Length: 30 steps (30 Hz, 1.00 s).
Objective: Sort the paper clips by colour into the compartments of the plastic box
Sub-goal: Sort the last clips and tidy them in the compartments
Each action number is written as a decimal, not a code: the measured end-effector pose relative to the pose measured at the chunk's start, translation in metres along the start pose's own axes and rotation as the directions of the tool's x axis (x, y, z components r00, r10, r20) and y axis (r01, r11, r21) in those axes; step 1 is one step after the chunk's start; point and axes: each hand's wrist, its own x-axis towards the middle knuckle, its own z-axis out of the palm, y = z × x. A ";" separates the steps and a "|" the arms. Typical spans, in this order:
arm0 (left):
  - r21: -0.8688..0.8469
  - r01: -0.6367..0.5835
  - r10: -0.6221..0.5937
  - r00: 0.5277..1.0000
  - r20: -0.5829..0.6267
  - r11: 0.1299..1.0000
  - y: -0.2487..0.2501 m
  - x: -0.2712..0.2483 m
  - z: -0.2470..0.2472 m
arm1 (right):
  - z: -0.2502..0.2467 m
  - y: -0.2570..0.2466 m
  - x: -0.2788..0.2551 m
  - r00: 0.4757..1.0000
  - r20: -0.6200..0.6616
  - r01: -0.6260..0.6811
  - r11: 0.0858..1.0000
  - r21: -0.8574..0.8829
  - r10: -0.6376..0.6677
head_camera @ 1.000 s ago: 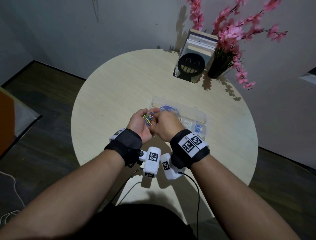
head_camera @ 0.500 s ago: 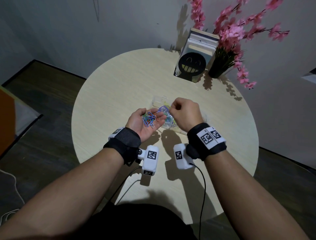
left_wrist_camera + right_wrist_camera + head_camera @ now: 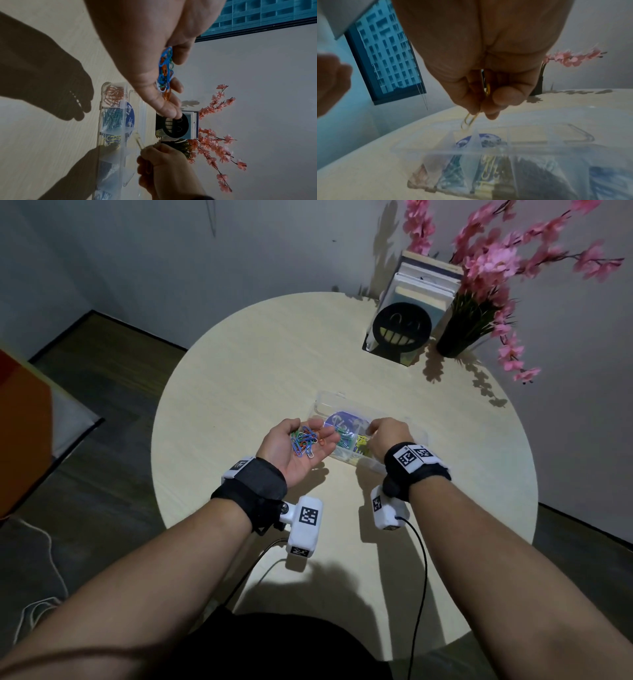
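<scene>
Round pale-wood table point(image 3: 239, 378) by grey wall w/ window point(image 3: 385, 56). Left hand point(image 3: 294, 446) cupped mixed clips point(image 3: 303, 440); right hand point(image 3: 385, 438) pinched yellow clip point(image 3: 469, 120) over clear plastic box point(image 3: 416, 436), partly sorted.

Looks like a room in a flat or small office, high up: my right wrist view shows a window point(image 3: 385, 54) facing a tower block. I'm at a round pale wood table point(image 3: 239, 378) against a plain wall, with books point(image 3: 424, 285) behind a smiley bookend point(image 3: 401, 328), and a dark vase point(image 3: 455, 340) of pink artificial blossom point(image 3: 493, 261).
</scene>
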 end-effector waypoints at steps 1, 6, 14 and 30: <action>0.000 -0.001 0.001 1.000 -0.002 1.000 0.000 0.000 0.000 | 0.001 0.002 0.002 1.000 0.003 -0.014 0.999 0.031 0.014; -0.003 0.020 -0.020 1.000 0.000 1.000 -0.003 0.000 0.000 | -0.009 0.014 0.005 0.997 -0.062 -0.026 0.991 0.133 0.035; 0.060 0.046 -0.048 0.998 0.034 0.997 -0.009 -0.006 0.009 | -0.013 0.000 -0.024 0.957 -0.167 0.279 0.902 0.329 -0.236; -0.034 0.061 -0.057 0.992 0.112 0.998 -0.013 -0.020 0.018 | -0.002 -0.034 -0.060 0.872 -0.141 0.487 0.860 0.154 -0.469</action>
